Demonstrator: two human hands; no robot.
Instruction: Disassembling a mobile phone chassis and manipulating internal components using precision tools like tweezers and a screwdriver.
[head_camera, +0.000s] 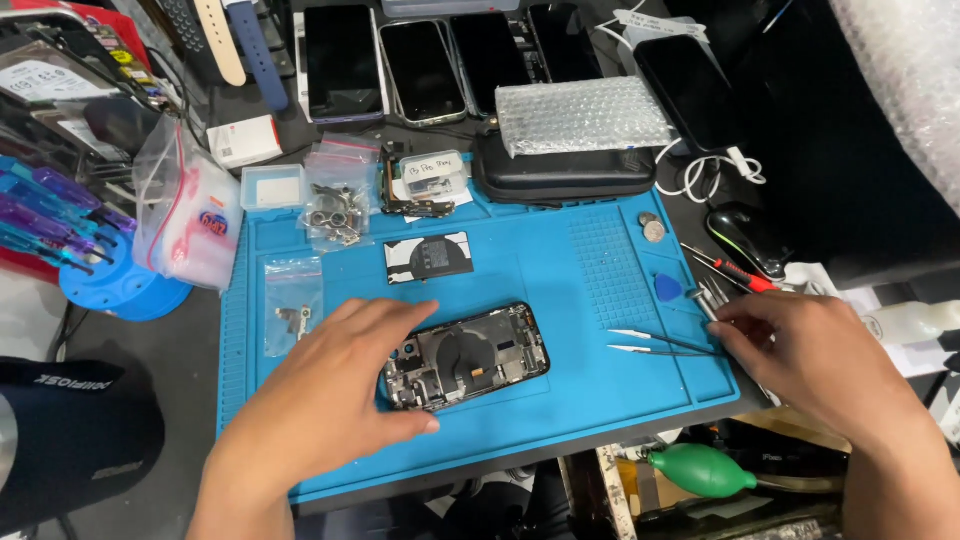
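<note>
In the lower middle of the frame, on the blue repair mat, an opened phone lies with its back off and its inner parts bare: boards, a round coil, thin ribbon cables. The left hand rests flat just beside it, fingers spread and loose, the thumb touching the phone's lower left corner and the forefinger along its upper left edge; it steadies the phone and clamps on nothing. The right hand sits at the right edge of the mat, its fingertips down among the small screwdrivers and the butt ends of the tweezers; whether it has pinched a tool I cannot tell, since the fingers hide it.

The phone looks light and stiff in its metal frame, but delicate inside. The open face is likely fragile, so the safe hold seems to be on the outer rim, by the long edges or corners, never on the boards or cables. The mat probably grips well enough to stop it sliding.

Above the phone lie a flat black battery and small clear bags of parts. A row of dark phones fills the top of the frame, and a green rubber blower lies below the table edge.
</note>
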